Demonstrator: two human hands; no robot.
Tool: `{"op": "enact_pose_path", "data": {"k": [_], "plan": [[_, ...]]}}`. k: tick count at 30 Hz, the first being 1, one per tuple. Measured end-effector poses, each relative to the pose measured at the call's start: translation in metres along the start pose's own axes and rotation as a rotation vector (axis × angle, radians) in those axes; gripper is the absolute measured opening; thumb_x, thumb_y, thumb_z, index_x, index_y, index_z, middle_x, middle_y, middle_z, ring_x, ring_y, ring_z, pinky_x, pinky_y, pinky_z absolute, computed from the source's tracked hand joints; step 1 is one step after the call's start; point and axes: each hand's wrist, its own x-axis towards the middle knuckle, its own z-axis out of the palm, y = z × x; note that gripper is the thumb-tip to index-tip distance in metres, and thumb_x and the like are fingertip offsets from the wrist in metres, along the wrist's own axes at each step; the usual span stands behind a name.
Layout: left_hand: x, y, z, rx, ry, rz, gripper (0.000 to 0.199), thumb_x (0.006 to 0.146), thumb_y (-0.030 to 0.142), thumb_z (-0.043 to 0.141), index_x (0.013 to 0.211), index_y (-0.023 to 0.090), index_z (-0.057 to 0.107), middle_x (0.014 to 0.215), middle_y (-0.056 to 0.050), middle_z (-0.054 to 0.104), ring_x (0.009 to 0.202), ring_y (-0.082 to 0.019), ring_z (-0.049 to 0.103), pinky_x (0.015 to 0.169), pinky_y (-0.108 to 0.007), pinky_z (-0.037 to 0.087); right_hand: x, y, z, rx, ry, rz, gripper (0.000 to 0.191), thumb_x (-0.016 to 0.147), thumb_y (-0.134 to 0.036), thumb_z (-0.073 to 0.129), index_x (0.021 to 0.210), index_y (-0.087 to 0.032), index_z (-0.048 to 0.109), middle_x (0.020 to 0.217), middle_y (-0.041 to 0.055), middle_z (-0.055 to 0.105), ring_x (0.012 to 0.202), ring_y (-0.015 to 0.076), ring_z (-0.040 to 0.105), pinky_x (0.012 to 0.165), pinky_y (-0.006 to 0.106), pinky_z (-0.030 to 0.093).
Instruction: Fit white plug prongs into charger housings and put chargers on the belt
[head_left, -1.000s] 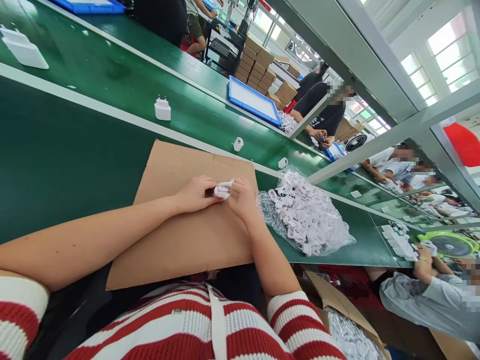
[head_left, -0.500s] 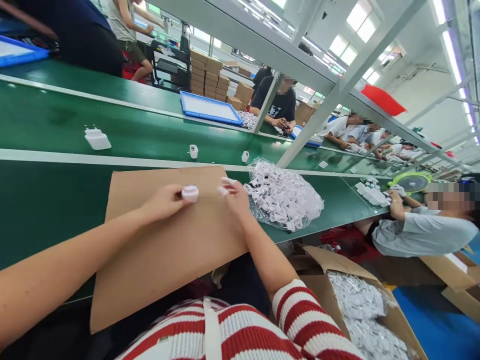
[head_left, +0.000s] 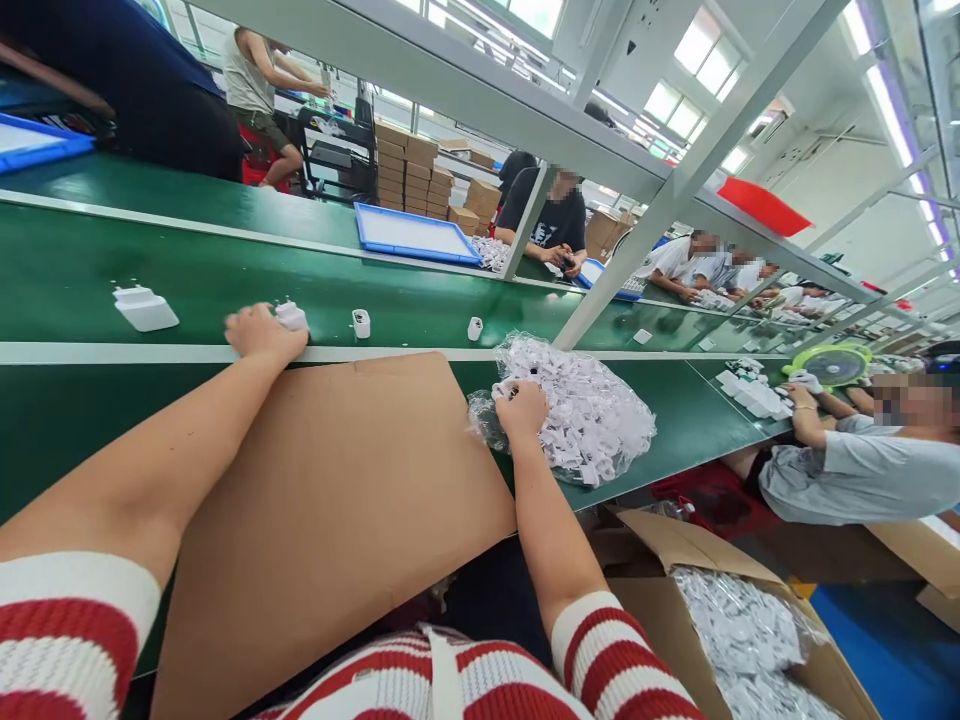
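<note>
My left hand is over the green belt, its fingers closed on a white plug adapter with its pins up. At the left edge of the clear bag of small white parts, my right hand has its fingers pinched round a small white part. A larger white adapter lies on the belt to the left. Two small white pieces, one nearer and one farther right, stand on the belt. Below my hands lies a brown cardboard sheet.
An open carton with bagged white parts stands at the lower right. A slanting metal post rises behind the bag. At the right sits a person in a grey shirt near a green fan. Across the belt lies a blue-rimmed tray.
My left hand has moved from above the cardboard up and left to the belt with the adapter. My right hand has moved right to the bag and closed on a small part.
</note>
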Motion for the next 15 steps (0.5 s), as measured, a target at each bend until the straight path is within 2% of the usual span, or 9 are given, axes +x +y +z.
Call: {"op": "enact_pose_path", "data": {"k": [2,3,4,6,8,10,12,15], "plan": [[-0.009,0.011,0.006,0.036,0.142,0.167,0.079,0.089,0.037,0.070,0.150,0.003,0.035,0.157,-0.018,0.030,0.143,-0.038,0.018,0.117,-0.056,0.020,0.000,0.001,-0.002,0.112,0.106,-0.027,0.023,0.078,-0.030,0.066,0.098,-0.019,0.067,0.111,0.0143,0.068,0.109,0.0333,0.059,0.097,0.048,0.044],[-0.012,0.017,0.010,0.056,0.152,0.291,0.080,0.091,0.034,0.067,0.155,0.005,0.029,0.164,-0.017,0.020,0.147,-0.037,0.012,0.120,-0.056,0.014,-0.001,0.000,-0.004,0.167,0.149,-0.061,0.022,0.078,-0.032,0.066,0.096,-0.020,0.064,0.107,0.0132,0.068,0.106,0.0319,0.059,0.097,0.048,0.044],[-0.013,0.024,0.015,0.080,0.102,0.414,0.080,0.091,0.029,0.066,0.157,0.007,0.027,0.168,-0.015,0.014,0.149,-0.035,0.009,0.122,-0.054,0.011,-0.002,-0.001,-0.005,0.221,0.179,-0.106,0.021,0.079,-0.033,0.066,0.095,-0.021,0.062,0.103,0.0114,0.068,0.103,0.0302,0.060,0.099,0.048,0.044],[-0.009,0.035,0.028,0.131,-0.126,0.558,0.080,0.089,0.020,0.063,0.159,0.009,0.026,0.171,-0.013,0.010,0.151,-0.032,0.009,0.125,-0.050,0.009,-0.005,-0.006,-0.007,0.330,0.177,-0.212,0.019,0.081,-0.034,0.065,0.094,-0.022,0.059,0.097,0.0076,0.069,0.098,0.0264,0.062,0.101,0.047,0.044],[0.001,0.043,0.040,0.168,-0.334,0.551,0.076,0.086,0.017,0.063,0.156,0.008,0.035,0.169,-0.015,0.020,0.149,-0.033,0.021,0.123,-0.046,0.019,-0.012,-0.014,-0.007,0.460,0.099,-0.286,0.022,0.081,-0.038,0.068,0.094,-0.023,0.059,0.096,0.0050,0.068,0.094,0.0227,0.063,0.098,0.043,0.047],[0.012,0.047,0.046,0.190,-0.432,0.468,0.064,0.084,0.017,0.066,0.146,0.010,0.050,0.161,-0.018,0.035,0.135,-0.033,0.042,0.113,-0.042,0.034,-0.020,-0.024,-0.005,0.655,-0.041,-0.266,0.033,0.075,-0.045,0.076,0.094,-0.023,0.059,0.094,0.0030,0.068,0.086,0.0193,0.063,0.086,0.037,0.052],[0.016,0.050,0.042,0.201,-0.420,0.419,0.053,0.085,0.020,0.066,0.136,0.010,0.059,0.150,-0.019,0.045,0.117,-0.030,0.055,0.102,-0.039,0.042,-0.027,-0.033,-0.004,0.896,-0.196,-0.158,0.046,0.065,-0.049,0.085,0.094,-0.023,0.059,0.089,0.0006,0.068,0.075,0.0162,0.063,0.074,0.032,0.055],[0.002,0.054,0.025,0.193,-0.338,0.446,0.043,0.093,0.028,0.059,0.132,0.010,0.061,0.143,-0.017,0.048,0.106,-0.026,0.059,0.098,-0.038,0.046,-0.037,-0.044,-0.004,1.178,-0.424,-0.017,0.058,0.059,-0.051,0.090,0.102,-0.024,0.063,0.080,-0.0027,0.068,0.064,0.0138,0.063,0.061,0.028,0.053]]}}
